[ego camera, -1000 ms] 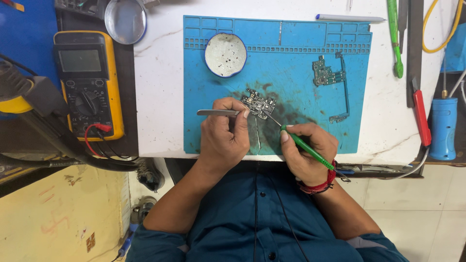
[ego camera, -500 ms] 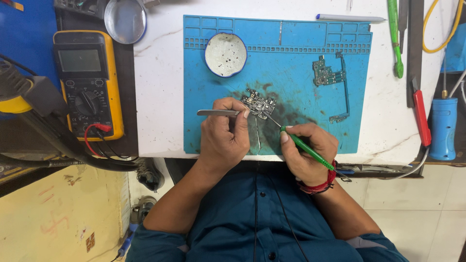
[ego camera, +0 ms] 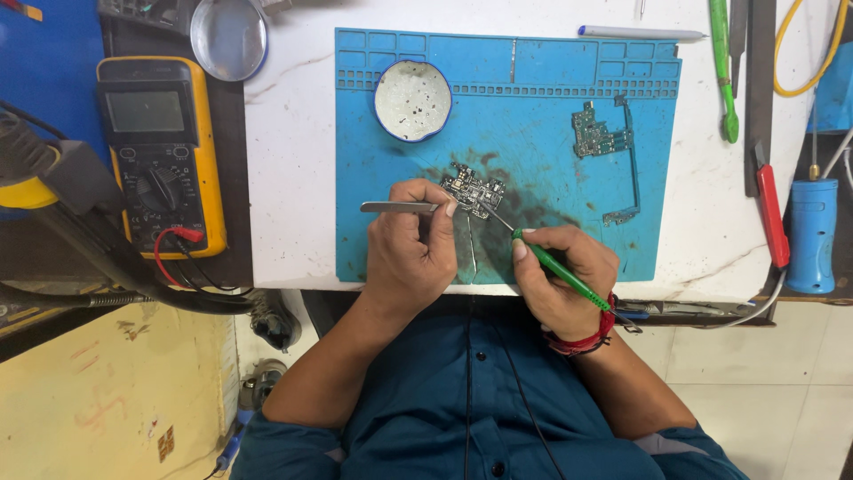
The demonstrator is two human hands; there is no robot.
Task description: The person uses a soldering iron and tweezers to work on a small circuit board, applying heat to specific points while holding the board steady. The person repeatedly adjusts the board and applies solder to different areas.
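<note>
A small dark circuit board [ego camera: 473,188] lies on the blue work mat [ego camera: 551,107], over a sooty patch. My left hand [ego camera: 411,244] grips metal tweezers [ego camera: 397,207] whose tip end reaches the board's left side. My right hand [ego camera: 560,276] holds a green-handled tool [ego camera: 558,268] like a pen, its thin metal tip touching the board's lower right edge. A red thread band circles my right wrist.
A second green board with a long frame strip [ego camera: 609,147] lies to the right on the mat, a white round dish [ego camera: 412,100] above. A yellow multimeter [ego camera: 160,151] and a metal dish [ego camera: 229,37] sit left; green tool [ego camera: 721,71], red-handled tool [ego camera: 769,213] and blue canister [ego camera: 811,233] right.
</note>
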